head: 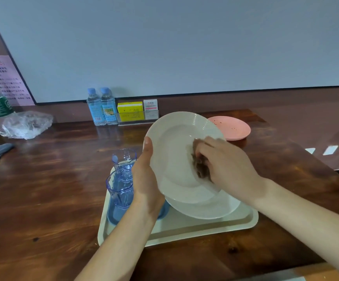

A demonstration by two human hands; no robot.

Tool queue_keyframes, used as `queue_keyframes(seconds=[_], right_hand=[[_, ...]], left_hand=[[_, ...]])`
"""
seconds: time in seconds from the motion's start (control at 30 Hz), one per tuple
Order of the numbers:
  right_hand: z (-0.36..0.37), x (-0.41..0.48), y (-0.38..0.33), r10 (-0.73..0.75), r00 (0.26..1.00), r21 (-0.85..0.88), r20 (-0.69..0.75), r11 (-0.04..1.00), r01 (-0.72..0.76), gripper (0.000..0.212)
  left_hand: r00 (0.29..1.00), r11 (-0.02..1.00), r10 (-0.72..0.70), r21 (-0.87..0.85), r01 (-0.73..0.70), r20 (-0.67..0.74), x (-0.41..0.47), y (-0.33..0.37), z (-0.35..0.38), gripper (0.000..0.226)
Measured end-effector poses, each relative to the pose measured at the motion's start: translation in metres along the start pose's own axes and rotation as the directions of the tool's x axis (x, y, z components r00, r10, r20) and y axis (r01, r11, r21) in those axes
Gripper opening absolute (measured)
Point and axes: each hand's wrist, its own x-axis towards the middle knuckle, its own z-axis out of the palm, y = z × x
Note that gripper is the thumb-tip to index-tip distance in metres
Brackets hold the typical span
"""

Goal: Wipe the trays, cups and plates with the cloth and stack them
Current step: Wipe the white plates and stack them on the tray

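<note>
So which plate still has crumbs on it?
The pink plate on the table at the back, speckled dark. The held white plate and the white plate on the tray show none.

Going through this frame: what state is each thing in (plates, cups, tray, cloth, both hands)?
Held white plate: tilted, off the tray, gripped by left hand.
Cloth: bunched, pressed on that plate by right hand.
Second white plate: flat on tray.
Pink plate: on table, specks on it.
Blue cups: upright on tray.
Small bottles: upright, capped.
</note>
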Motion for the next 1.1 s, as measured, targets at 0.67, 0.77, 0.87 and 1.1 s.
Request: queue_keyframes(seconds=[0.67,0.77,0.87,1.1], right_hand=[[-0.018,-0.044,-0.019,-0.070,0.981,0.350,0.183,0.937,0.002,0.015],[-0.020,-0.051,-0.041,-0.085,0.984,0.503,0.155,0.864,-0.005,0.021],[-0.019,-0.056,-0.029,-0.138,0.984,0.480,0.112,0.875,0.068,0.022],[-0.016,-0.063,0.008,-0.130,0.991,0.251,-0.025,0.959,0.132,0.031]], left_hand=[[0.995,0.996,0.085,0.015,-0.086,0.046,-0.025,-0.001,0.018,0.083],[0.997,0.998,0.067,0.021,-0.067,0.030,-0.027,-0.007,0.023,0.077],[0.999,0.999,0.029,-0.022,-0.028,0.043,-0.032,-0.003,0.027,0.065],[0.999,0.996,0.048,-0.080,-0.049,-0.016,-0.038,0.018,0.047,0.052]])
